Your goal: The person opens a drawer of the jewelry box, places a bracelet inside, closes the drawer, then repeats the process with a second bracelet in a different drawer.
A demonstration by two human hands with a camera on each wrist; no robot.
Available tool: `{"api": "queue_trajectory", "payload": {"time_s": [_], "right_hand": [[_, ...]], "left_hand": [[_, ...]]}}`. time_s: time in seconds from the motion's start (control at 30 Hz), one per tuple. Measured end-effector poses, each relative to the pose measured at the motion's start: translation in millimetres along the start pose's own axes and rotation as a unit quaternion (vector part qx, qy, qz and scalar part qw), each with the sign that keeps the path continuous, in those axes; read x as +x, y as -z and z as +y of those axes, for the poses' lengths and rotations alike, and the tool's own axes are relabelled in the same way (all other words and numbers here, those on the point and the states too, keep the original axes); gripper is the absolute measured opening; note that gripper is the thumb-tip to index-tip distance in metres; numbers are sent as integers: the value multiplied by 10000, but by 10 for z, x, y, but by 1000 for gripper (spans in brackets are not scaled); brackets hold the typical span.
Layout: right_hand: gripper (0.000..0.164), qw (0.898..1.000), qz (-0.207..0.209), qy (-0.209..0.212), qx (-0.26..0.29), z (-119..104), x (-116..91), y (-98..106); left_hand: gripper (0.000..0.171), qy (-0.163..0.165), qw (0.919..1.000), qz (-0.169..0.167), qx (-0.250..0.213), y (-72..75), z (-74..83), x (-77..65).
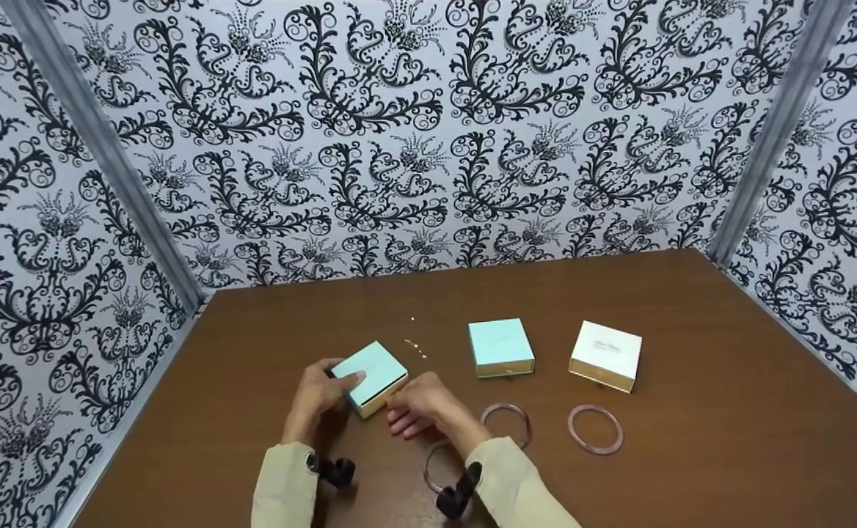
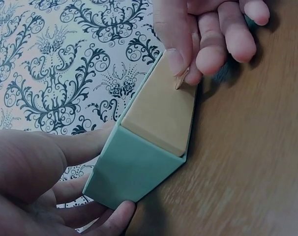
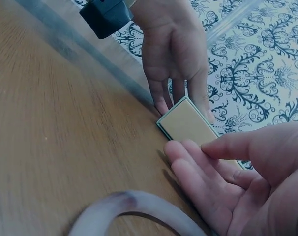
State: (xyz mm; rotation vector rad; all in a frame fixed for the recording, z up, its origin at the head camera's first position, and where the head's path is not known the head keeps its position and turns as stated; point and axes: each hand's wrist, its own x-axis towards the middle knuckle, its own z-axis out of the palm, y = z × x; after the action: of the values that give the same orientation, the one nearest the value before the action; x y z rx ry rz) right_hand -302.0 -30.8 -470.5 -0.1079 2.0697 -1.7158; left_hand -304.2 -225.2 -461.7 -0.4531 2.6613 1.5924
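Observation:
A small mint-green box with a gold-coloured inner drawer is tilted at the left of the table. My left hand grips it from the left, thumb on top and fingers around the side. At the drawer's front, my right hand pinches a small tab between thumb and index finger, its other fingers loosely curled. The drawer face looks about level with the box's edges. Whatever is inside the box is hidden. A pale bangle lies close to my right hand in the right wrist view.
Another mint box and a white box stand to the right. Before them lie a pinkish bangle and another bangle; a clear one is partly under my right forearm. Several tiny pale pieces lie beyond the held box.

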Motion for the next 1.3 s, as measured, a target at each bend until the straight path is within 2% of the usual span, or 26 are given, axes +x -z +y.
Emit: {"api": "queue_trajectory", "payload": {"time_s": [0.23,0.33,0.57,0.77,1.0,1.3], "right_hand": [[17,9990,181,102,-407,-28,-12,24],[17,9986,218,55,-476,-52,-19,32],[14,9959,399,297,-762,-98,-65,46],[14,9929,440,521,-975,-98,-96,53],[12,9871,513,779,-1299,-85,-123,93],[12,9751,597,954,-1911,-88,-184,115]], "left_hand": [[55,-129,9998,41,-124,-25,38,-2],[55,-144,9998,62,-101,-27,54,5],[58,-294,9995,-6,60,-18,76,26],[58,-262,9996,-49,28,-10,55,10],[54,-256,9993,-80,-248,-20,28,17],[58,-100,9999,-52,-71,-7,6,2]]}}
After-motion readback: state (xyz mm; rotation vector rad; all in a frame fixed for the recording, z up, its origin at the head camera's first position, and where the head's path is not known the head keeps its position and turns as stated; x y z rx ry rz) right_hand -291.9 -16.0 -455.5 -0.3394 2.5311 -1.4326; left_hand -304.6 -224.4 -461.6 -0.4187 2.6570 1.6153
